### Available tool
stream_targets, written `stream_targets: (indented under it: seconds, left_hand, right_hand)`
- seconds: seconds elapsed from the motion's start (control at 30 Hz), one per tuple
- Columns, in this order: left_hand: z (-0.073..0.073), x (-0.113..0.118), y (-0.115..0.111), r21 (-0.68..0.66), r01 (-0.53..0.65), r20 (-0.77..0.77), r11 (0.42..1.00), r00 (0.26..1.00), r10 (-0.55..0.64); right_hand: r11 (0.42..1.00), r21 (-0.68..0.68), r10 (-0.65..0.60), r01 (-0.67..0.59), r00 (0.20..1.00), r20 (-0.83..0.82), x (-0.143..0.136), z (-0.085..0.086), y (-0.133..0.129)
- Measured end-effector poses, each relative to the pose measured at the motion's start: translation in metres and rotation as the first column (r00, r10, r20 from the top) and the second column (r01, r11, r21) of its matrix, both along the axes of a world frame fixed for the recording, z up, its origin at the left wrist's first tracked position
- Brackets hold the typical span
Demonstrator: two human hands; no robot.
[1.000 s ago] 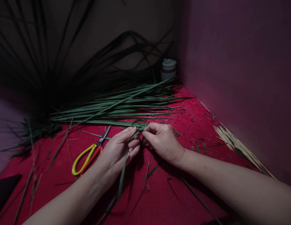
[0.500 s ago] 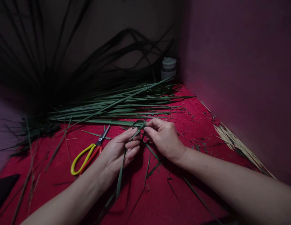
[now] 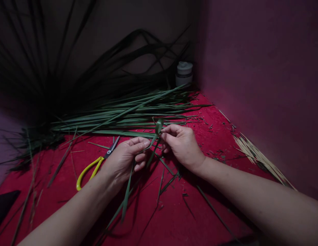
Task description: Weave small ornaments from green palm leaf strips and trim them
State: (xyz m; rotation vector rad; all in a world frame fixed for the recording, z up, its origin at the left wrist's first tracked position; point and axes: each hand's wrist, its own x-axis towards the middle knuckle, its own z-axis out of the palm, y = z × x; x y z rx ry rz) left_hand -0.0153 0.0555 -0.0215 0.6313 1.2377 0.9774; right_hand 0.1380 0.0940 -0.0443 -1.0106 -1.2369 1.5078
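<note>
Between my hands is a green leaf strip (image 3: 159, 126), curled into a small loop at its upper end. My right hand (image 3: 183, 145) pinches it just below the loop, thumb against forefinger. My left hand (image 3: 130, 155) is closed on the same strip a little lower and to the left, thumb on top. Long tails of leaf hang below my left hand toward the red cloth (image 3: 171, 212). Scissors (image 3: 91, 169) with a yellow handle lie beside my left wrist, their lower handle hidden behind the forearm.
A pile of long green leaves (image 3: 118, 118) lies across the back. A white-lidded container (image 3: 184, 73) stands in the far corner. Thin pale sticks (image 3: 261, 162) rest along the purple wall (image 3: 264, 85) at right. Leaf scraps are scattered over the cloth.
My left hand has drawn slightly left, away from my right hand. The loop of leaf now stands higher and shows more clearly above the fingers.
</note>
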Motion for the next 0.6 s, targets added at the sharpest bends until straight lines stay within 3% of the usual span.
stream_targets:
  seconds: [0.13, 0.3, 0.47, 0.6]
  left_hand:
    - [0.002, -0.007, 0.004, 0.059, -0.008, -0.15, 0.998, 0.989, 0.016]
    - [0.009, -0.009, 0.003, 0.128, 0.043, -0.297, 0.991, 0.955, -0.003]
    - [0.013, 0.001, -0.003, 0.359, 0.117, -0.587, 0.926, 0.8, 0.127]
    - [0.008, 0.004, -0.004, 0.446, 0.269, -0.714, 0.854, 0.683, 0.158]
  right_hand:
    - [0.997, -0.072, 0.01, -0.017, 0.996, -0.094, 0.001, -0.001, 0.004]
    - [0.997, -0.078, 0.016, -0.019, 0.999, -0.048, 0.0, -0.001, 0.004]
    - [0.998, -0.008, 0.058, -0.058, 0.997, 0.052, -0.001, -0.001, -0.004]
    - [0.995, 0.079, 0.052, -0.065, 0.987, 0.155, -0.003, -0.006, -0.007]
